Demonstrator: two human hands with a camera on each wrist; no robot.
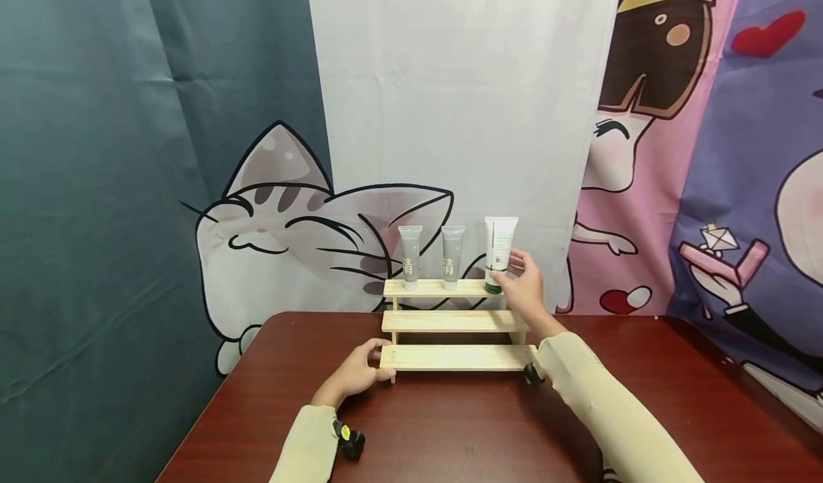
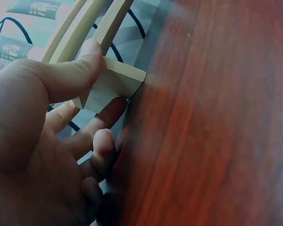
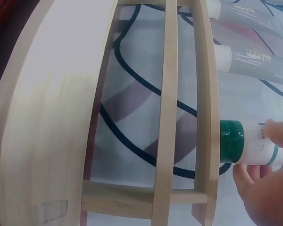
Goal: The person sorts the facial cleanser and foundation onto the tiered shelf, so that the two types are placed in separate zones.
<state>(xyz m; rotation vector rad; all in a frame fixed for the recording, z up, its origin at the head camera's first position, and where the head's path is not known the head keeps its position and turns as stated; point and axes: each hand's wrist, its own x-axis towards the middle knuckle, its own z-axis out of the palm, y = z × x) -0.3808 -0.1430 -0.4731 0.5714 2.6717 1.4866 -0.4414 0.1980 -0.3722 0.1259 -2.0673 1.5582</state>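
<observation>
A three-tier wooden rack [image 1: 459, 357] stands on the table. My left hand [image 1: 355, 373] grips the left end of its lowest tier. In the left wrist view, the thumb presses the rack's wooden edge and the other fingers curl round the side board [image 2: 115, 84]. At the right end of the top tier, my right hand [image 1: 527, 286] holds a white squeeze tube [image 1: 500, 244], upright on its green cap [image 3: 232, 141]. The thumb is on the near side, fingers behind. To its left, two grey translucent tubes, one at far left [image 1: 410, 251] and one mid-shelf [image 1: 453, 251], stand cap down.
The reddish-brown table [image 1: 450, 426] extends in front of the rack and to both sides. Close behind the rack hangs a cartoon-printed cloth [image 1: 463, 111]. Each wrist carries a small black camera, the left one [image 1: 350, 441] low beside the sleeve.
</observation>
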